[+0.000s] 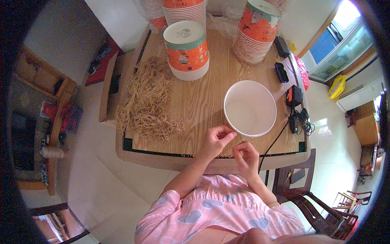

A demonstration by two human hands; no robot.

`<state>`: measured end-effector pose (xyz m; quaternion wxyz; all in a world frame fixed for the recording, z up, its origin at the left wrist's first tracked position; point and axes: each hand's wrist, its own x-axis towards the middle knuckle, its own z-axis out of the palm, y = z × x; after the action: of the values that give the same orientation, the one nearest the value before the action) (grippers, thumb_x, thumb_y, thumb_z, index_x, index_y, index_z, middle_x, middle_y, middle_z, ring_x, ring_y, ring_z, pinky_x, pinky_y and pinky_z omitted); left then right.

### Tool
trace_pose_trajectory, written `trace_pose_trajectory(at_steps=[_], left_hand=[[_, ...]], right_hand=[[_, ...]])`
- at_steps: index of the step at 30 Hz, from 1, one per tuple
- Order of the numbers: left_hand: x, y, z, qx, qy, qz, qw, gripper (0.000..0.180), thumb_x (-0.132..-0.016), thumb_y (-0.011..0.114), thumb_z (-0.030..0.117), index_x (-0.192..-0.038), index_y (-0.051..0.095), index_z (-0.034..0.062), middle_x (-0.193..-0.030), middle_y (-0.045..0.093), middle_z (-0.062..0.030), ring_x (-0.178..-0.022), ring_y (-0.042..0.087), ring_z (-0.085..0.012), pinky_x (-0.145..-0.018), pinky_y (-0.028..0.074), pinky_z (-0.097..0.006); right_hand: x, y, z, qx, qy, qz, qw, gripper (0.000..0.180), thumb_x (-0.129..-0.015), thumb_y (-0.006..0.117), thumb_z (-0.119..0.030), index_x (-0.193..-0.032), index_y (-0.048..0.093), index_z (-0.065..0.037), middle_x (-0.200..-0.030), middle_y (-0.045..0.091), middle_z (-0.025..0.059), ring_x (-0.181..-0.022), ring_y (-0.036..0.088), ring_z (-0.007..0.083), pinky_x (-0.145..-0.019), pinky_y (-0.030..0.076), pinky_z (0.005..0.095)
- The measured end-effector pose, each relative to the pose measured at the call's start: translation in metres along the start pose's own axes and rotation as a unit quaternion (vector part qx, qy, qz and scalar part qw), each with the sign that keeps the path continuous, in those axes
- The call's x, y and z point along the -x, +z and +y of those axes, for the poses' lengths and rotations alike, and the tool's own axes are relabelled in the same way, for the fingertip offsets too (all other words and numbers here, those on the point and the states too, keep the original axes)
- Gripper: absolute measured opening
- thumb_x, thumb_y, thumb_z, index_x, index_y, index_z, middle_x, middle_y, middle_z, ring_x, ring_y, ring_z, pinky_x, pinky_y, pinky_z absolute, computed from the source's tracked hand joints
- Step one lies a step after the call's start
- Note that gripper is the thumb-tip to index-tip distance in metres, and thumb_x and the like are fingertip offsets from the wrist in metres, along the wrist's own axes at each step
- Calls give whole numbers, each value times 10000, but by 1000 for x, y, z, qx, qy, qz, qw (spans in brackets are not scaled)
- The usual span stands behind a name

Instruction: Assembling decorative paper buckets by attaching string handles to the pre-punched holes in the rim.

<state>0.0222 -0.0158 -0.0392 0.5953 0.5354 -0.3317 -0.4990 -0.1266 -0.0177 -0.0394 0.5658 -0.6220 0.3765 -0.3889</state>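
grip: left hand (213, 140) pinches white paper bowl (250, 107) rim | right hand (245, 156) fingers curled, contents unclear

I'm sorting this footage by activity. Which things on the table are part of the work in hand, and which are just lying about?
In the work:
left hand, pinching a rubber band
right hand
open white paper bowl
heap of rubber bands
stacks of orange paper bowls

Lying about:
black charger and cables
black case
wooden chair

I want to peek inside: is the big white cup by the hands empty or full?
Empty. The white cup stands upright on the wooden table, mouth open, and only its bare white inside shows.
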Motion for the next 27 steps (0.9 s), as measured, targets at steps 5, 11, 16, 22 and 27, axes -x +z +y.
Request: trace_pose_trajectory(at_steps=[5,11,16,22,27], left_hand=[[2,-6,-7,-3,73,40,996,133,-782,645,85,-885,606,11,-818,642,-37,-709,584,-79,-638,469,-218],[5,4,12,-239,142,57,959,135,-745,669,83,-847,620,10,-793,624,-52,-719,587,-106,-642,469,-235],[1,2,-3,-144,101,27,984,129,-746,670,90,-834,628,5,-782,622,-39,-666,554,-74,-599,442,-211],[1,-1,-10,-70,55,-13,996,122,-761,666,90,-852,638,14,-746,622,1,-635,534,-45,-582,432,-194],[1,0,-9,-4,-9,-68,998,132,-767,673,97,-868,643,17,-763,630,3,-660,551,-48,-604,453,-197]], right_hand=[[-1,-3,11,-48,35,55,997,59,-787,553,55,-836,544,23,-826,563,70,-788,537,130,-722,425,237],[-6,-5,19,-33,14,47,998,79,-775,564,62,-841,547,21,-854,557,70,-823,534,143,-758,424,250],[-2,-3,27,-15,12,23,1000,98,-772,576,52,-862,558,18,-863,563,70,-829,536,135,-747,433,245],[-1,-1,19,-8,42,37,998,79,-786,569,39,-861,552,22,-850,578,65,-799,551,123,-704,450,240],[-3,-1,23,-8,22,41,999,75,-789,564,38,-858,539,22,-843,579,62,-797,556,124,-710,451,243]])
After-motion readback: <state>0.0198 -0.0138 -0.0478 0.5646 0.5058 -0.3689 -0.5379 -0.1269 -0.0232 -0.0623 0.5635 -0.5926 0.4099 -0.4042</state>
